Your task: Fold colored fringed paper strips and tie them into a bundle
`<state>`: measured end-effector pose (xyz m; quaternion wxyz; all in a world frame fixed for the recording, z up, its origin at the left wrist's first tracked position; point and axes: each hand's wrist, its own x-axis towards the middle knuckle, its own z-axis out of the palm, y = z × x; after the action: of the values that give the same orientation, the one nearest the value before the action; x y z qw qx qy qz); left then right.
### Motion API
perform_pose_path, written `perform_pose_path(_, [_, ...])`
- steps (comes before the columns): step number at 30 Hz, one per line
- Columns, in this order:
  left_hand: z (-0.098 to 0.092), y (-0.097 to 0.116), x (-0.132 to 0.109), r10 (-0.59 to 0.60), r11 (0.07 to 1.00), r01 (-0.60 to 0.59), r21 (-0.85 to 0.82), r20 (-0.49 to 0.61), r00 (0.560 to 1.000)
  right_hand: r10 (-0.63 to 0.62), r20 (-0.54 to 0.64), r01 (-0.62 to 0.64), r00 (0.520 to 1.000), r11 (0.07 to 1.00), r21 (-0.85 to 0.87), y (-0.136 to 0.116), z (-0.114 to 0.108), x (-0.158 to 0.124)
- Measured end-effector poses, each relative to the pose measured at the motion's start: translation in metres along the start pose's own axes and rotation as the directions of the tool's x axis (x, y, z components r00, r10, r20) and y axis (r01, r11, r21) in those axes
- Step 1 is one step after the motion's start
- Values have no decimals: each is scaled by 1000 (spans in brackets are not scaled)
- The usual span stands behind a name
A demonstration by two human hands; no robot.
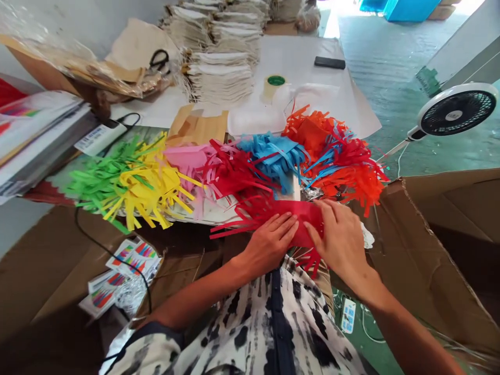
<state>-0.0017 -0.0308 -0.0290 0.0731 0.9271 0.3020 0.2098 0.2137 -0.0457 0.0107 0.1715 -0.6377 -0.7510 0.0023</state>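
A sheet of red fringed tissue paper lies near the front edge of the table, close to my body, its cut strips spreading to the left. My left hand rests on it with the fingers stretched flat. At the paper's right end, my right hand has its thumb and fingers closed on the sheet. Just beyond are bunches of fringed paper: red, blue and orange. Pink fringe, yellow fringe and green fringe lie to the left.
Stacked pale bundles stand at the back, near a tape roll and a black bar-shaped object. Black scissors lie at back left. A fan stands at right. Cardboard boxes flank my body.
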Motion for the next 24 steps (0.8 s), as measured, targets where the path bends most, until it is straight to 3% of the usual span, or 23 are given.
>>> perform_pose_path(3, [5, 0, -4, 14, 1000, -13, 11, -60, 998, -284, 61, 285, 957, 959, -6, -3, -3, -20])
perform_pose_path(5, [-2, -2, -3, -3, 1000, 2, -10, -92, 996, -339, 105, 337, 935, 941, 31, -1, 2, -29])
perform_pose_path(11, [-32, -19, -5, -98, 982, 92, -164, -32, 995, -246, 129, 226, 961, 962, 155, 14, 6, -32])
perform_pose_path(16, [-47, -33, -2, -300, 892, 309, -330, 78, 951, -33, 110, 3, 993, 966, 260, 15, 3, -21])
perform_pose_path(21, [-44, -35, 13, -528, 812, 543, -215, 127, 839, 113, 68, -121, 991, 985, 124, 4, 14, -13])
perform_pose_path(24, [-39, -34, 20, -562, 820, 567, -78, 82, 823, 137, 57, -138, 989, 990, 13, -1, 18, -9])
